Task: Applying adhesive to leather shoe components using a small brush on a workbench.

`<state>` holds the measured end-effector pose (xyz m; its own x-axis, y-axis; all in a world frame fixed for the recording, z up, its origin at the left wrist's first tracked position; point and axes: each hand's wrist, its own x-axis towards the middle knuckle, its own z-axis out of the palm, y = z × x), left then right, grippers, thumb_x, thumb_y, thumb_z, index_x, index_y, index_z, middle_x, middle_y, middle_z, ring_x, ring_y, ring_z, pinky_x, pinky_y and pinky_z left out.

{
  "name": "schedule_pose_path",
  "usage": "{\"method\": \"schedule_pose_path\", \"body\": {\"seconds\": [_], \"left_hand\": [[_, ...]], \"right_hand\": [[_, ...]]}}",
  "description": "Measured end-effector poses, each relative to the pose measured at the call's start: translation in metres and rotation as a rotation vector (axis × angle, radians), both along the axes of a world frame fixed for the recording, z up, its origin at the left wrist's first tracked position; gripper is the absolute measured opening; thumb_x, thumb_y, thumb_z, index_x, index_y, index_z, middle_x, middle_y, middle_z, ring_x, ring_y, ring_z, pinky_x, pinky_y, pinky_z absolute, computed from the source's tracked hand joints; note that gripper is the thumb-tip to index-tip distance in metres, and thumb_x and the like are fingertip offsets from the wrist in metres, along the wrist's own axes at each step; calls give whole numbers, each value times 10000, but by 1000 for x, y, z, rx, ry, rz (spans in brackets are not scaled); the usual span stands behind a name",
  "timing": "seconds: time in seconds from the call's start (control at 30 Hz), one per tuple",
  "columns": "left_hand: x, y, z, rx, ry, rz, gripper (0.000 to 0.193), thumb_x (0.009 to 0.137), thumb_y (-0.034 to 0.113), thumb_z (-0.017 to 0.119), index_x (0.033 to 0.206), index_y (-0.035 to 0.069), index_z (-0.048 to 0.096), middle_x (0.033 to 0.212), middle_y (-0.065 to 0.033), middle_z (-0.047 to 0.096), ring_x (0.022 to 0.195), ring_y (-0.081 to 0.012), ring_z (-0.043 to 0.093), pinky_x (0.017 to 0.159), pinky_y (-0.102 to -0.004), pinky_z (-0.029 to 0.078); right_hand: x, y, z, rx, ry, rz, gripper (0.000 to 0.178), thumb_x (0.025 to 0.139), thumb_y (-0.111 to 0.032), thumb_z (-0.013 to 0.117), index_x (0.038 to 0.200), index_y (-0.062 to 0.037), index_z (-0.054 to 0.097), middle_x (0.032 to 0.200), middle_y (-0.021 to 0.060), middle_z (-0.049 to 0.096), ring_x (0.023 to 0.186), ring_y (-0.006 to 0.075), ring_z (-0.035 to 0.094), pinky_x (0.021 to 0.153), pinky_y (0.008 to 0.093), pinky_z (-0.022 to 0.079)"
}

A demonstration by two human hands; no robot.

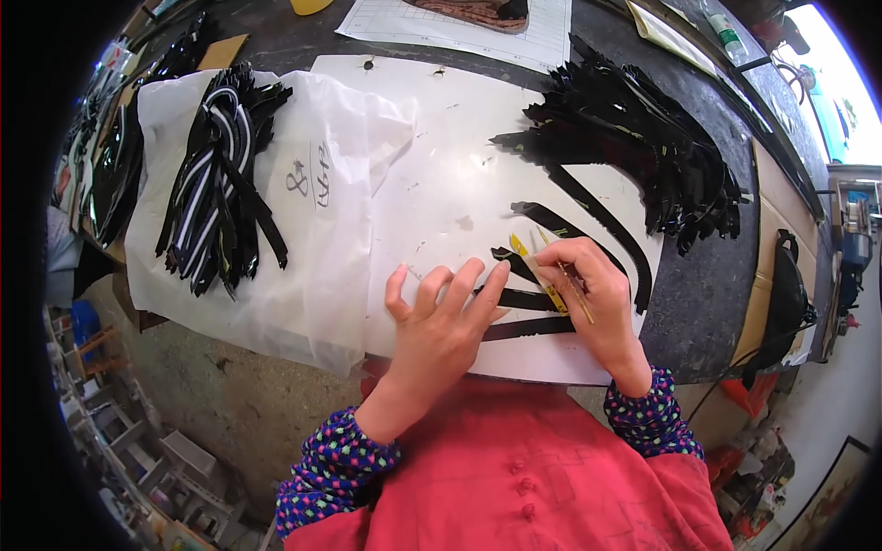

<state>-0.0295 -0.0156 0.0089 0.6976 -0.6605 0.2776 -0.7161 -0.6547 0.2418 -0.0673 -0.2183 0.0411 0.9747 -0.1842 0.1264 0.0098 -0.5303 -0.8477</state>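
Observation:
My left hand (441, 326) lies palm down on the white board (432, 165), its fingers spread, the index fingertip at the end of a short curved black strip (501, 254). In my right hand (602, 298) a thin, pen-like brownish stick (581, 301) is pinched between thumb and fingers. Beside those fingertips a narrow yellow marked strip, like a piece of ruler (556, 297), lies across the black strips; whether the right hand also grips it I cannot tell. More curved black strips (606, 216) fan out around the right hand. One straighter strip (528, 328) sits nearer me.
A large heap of glossy black strips (643, 138) is at the board's far right. On the left, a black-and-white striped bundle (220, 184) rests on a translucent white sheet (331, 266) with handwriting. Farther back lies gridded paper (551, 37). A black pouch-like item (785, 303) sits at right.

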Motion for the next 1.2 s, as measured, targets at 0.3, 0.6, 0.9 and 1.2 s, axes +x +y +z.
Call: {"method": "schedule_pose_path", "body": {"seconds": [0.3, 0.6, 0.9, 1.2], "left_hand": [[0, 1, -2, 0, 26, 5, 445, 894, 320, 719, 1330, 254, 652, 1303, 42, 514, 1164, -172, 448, 1123, -511, 187], [1, 2, -2, -11, 25, 14, 454, 877, 312, 741, 1321, 272, 652, 1303, 45, 515, 1158, -177, 448, 1122, -519, 190], [-1, 1, -3, 9, -12, 7, 466, 871, 321, 745, 1325, 275, 651, 1304, 52, 518, 1145, -171, 455, 1128, -529, 188], [-1, 3, -3, -11, -18, 5, 455, 873, 317, 740, 1313, 233, 659, 1337, 60, 544, 1136, -164, 475, 1129, -526, 195]], "right_hand": [[-8, 11, -6, -392, -181, 155, 338, 802, 80, 704, 1119, 6, 615, 1015, 156, 656, 907, 340, 643, 762, 398, 537], [-9, 12, -11, -408, -262, 32, 393, 749, 122, 729, 1117, 17, 640, 1028, 160, 645, 908, 340, 630, 763, 404, 538], [-5, 11, -15, -348, -228, 113, 405, 728, 150, 713, 1104, 9, 654, 1011, 155, 668, 914, 335, 643, 755, 405, 545], [-4, 8, -18, -289, -215, 95, 409, 722, 148, 719, 1098, -6, 664, 1012, 141, 674, 912, 318, 649, 753, 387, 545]]}}
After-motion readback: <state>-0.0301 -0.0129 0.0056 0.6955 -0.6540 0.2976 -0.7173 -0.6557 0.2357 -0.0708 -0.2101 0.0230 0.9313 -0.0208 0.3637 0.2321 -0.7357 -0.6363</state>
